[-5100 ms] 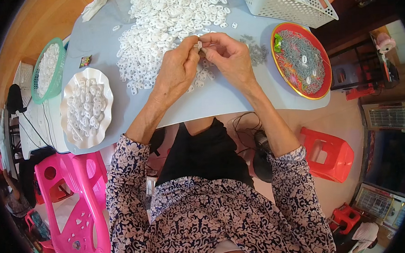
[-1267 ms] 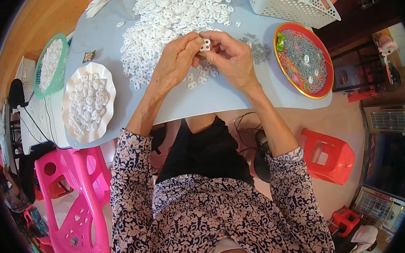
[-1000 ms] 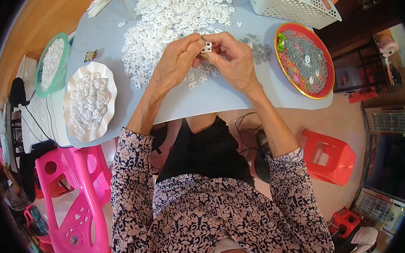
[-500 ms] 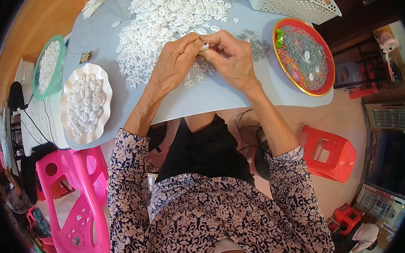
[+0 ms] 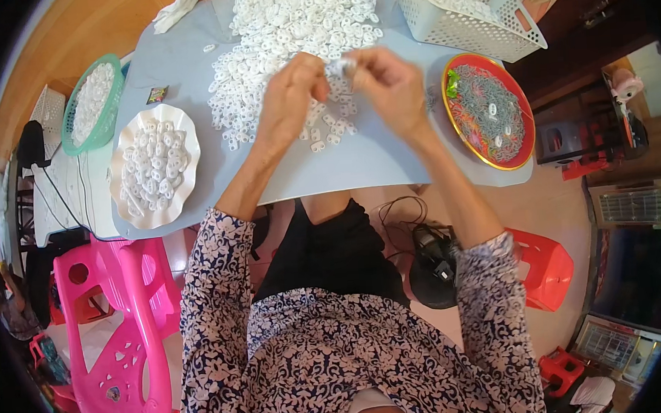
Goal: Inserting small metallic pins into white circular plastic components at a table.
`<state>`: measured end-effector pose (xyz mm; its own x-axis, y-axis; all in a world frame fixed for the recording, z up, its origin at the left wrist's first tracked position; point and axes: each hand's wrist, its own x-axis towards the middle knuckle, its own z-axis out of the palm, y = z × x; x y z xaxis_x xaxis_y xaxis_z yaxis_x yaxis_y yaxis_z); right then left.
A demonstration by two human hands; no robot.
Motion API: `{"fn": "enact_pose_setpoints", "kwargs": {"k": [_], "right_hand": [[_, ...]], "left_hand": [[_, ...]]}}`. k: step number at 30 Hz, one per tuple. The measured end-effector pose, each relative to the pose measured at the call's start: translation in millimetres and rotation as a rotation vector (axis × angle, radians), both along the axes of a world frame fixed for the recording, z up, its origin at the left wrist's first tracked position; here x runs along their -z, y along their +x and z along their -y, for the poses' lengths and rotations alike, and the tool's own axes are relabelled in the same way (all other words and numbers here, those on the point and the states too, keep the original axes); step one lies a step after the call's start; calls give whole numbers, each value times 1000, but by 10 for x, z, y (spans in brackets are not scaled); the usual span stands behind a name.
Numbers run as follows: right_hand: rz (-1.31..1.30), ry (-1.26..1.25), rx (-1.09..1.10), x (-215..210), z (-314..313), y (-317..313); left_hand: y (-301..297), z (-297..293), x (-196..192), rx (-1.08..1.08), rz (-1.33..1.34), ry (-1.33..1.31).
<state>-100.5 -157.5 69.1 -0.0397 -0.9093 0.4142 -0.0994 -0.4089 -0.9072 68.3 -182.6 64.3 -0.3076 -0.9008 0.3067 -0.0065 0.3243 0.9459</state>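
My left hand [image 5: 292, 99] hovers over the near part of a heap of small white oval plastic pieces [image 5: 300, 19]; its fingers are curled, and whatever they hold is hidden. A short way to the right, my right hand [image 5: 390, 89] is slightly blurred, with thumb and index finger pinched at a small white plastic piece [image 5: 339, 67]. The hands are apart. Loose white pieces [image 5: 333, 127] lie on the grey-blue table [image 5: 305, 170] just below them. At the right stands a red gold-rimmed tray [image 5: 524, 138] holding many small grey pieces [image 5: 491, 109].
A white scalloped dish [image 5: 187, 186] of white pieces sits at the left, beside a small wrapper [image 5: 158, 94]. Beyond it is a green basket [image 5: 117, 98]. A white perforated basket [image 5: 479, 31] stands at the far right. Below are a pink chair [image 5: 158, 353] and a red stool [image 5: 550, 269].
My hands have separated; the right one moved right and its grip opened out somewhat. The view has shifted a little, so the table things sit slightly differently in it.
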Motion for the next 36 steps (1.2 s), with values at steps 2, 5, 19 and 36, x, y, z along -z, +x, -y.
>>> {"fn": "enact_pose_setpoints", "kwargs": {"k": [2, 5, 19, 36], "right_hand": [[-111, -152, 154, -148, 305, -258], [-333, -450, 459, -657, 741, -825], [-777, -132, 254, -364, 517, -503], [-893, 19, -42, -63, 407, -318]], "left_hand": [[73, 28, -34, 27, -158, 149], [230, -12, -118, 62, -205, 154], [117, 196, 40, 9, -252, 235], [50, 188, 131, 195, -349, 293]]}}
